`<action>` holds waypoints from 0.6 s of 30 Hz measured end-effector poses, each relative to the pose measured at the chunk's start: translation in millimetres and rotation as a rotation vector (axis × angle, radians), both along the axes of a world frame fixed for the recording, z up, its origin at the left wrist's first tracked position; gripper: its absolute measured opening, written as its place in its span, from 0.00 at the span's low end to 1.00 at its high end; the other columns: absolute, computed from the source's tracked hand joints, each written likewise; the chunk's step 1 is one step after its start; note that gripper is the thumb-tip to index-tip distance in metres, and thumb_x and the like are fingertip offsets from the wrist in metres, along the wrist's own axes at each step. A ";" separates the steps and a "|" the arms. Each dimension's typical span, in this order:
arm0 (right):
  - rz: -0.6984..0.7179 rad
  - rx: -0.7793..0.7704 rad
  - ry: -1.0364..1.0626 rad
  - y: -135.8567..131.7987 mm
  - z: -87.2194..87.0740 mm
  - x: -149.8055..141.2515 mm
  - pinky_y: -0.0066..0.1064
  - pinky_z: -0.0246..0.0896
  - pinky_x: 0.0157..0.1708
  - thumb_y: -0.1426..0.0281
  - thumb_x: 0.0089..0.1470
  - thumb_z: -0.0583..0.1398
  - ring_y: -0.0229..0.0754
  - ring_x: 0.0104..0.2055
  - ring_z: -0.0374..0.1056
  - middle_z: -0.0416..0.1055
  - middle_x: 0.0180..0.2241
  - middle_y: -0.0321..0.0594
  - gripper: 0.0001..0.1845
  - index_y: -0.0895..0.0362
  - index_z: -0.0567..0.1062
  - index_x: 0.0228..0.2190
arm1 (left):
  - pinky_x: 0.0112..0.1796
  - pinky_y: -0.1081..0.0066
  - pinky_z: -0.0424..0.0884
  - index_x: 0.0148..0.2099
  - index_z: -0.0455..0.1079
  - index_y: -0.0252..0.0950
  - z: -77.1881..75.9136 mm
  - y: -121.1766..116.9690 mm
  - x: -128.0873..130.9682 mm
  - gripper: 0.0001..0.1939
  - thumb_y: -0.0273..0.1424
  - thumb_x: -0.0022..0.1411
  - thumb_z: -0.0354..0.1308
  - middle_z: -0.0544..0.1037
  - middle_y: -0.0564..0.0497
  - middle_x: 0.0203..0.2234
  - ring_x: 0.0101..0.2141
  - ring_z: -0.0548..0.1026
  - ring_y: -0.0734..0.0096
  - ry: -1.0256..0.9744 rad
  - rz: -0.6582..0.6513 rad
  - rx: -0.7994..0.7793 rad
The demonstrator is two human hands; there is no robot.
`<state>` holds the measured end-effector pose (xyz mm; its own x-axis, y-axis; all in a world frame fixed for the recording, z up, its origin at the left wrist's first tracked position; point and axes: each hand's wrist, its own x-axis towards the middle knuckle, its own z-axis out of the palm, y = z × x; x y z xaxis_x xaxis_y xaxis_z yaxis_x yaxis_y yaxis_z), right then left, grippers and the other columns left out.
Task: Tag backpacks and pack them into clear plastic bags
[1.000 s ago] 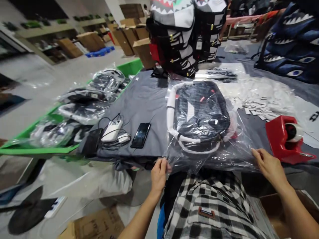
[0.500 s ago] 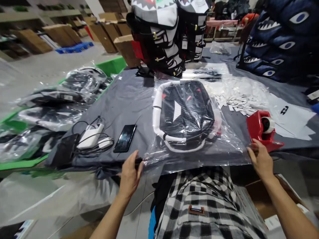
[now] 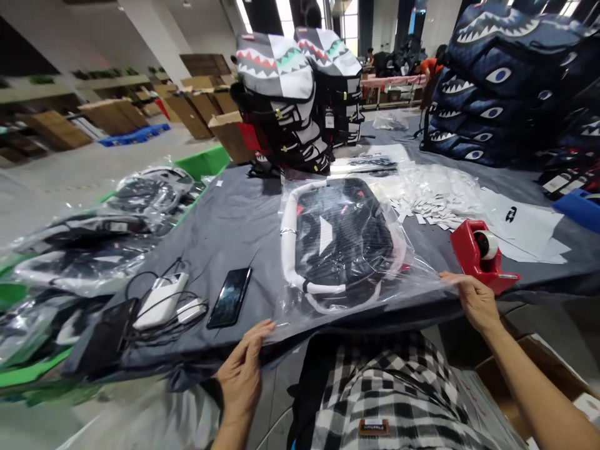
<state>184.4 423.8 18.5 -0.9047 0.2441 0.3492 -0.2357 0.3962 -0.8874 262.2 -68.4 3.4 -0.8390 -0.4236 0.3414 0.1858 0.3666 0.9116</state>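
Observation:
A black backpack (image 3: 347, 231) with white padded edging lies inside a clear plastic bag (image 3: 300, 315) at the table's front edge. My left hand (image 3: 244, 365) pinches the bag's near left corner between thumb and fingers. At the opposite near corner, my right hand (image 3: 473, 299) grips the plastic, its fingers closed over the edge. The bag's near edge is stretched between both hands. Just beyond my right hand stands a red tape dispenser (image 3: 484, 256) with a roll of tape in it.
Left on the table are a phone (image 3: 229, 297) and a white charger (image 3: 162, 301) with cables. A green bin (image 3: 206, 164) holds bagged backpacks. Stacked backpacks (image 3: 281, 94) stand behind, blue ones (image 3: 487, 94) at right. White tags (image 3: 434, 203) and paper sheets (image 3: 520, 219) lie nearby.
My right hand has closed on the bag's corner and moved slightly left. My left hand now pinches the other corner. The view has tilted upward.

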 end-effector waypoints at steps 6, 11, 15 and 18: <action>-0.212 0.113 -0.081 -39.0 0.5 -30.4 0.31 0.59 0.21 0.35 0.55 0.51 0.39 0.15 0.60 0.62 0.12 0.31 0.35 0.54 0.72 0.27 | 0.16 0.73 0.65 0.31 0.68 0.38 2.4 18.0 -45.0 0.25 0.57 0.60 0.53 0.69 0.59 0.14 0.13 0.67 0.73 -0.159 0.188 0.171; -0.210 0.103 -0.108 -41.6 -6.9 -37.7 0.31 0.56 0.18 0.36 0.54 0.52 0.38 0.14 0.59 0.60 0.14 0.29 0.34 0.54 0.73 0.34 | 0.25 0.69 0.67 0.35 0.71 0.38 11.4 16.2 -53.4 0.25 0.55 0.64 0.49 0.73 0.54 0.19 0.18 0.70 0.69 -0.199 0.238 -0.251; -0.213 0.061 -0.087 -39.9 -11.2 -33.4 0.31 0.56 0.17 0.38 0.56 0.52 0.38 0.14 0.58 0.60 0.15 0.28 0.31 0.54 0.71 0.37 | 0.55 0.53 0.62 0.52 0.71 0.38 30.7 51.8 -45.2 0.19 0.44 0.69 0.51 0.80 0.41 0.45 0.48 0.75 0.54 0.164 0.198 -0.775; -0.219 0.050 -0.079 -40.8 -11.7 -31.6 0.31 0.56 0.17 0.38 0.56 0.52 0.38 0.14 0.58 0.60 0.14 0.28 0.31 0.54 0.70 0.37 | 0.63 0.48 0.48 0.55 0.69 0.40 46.4 90.3 -50.0 0.19 0.43 0.66 0.58 0.76 0.42 0.54 0.60 0.66 0.50 0.212 -0.115 -0.930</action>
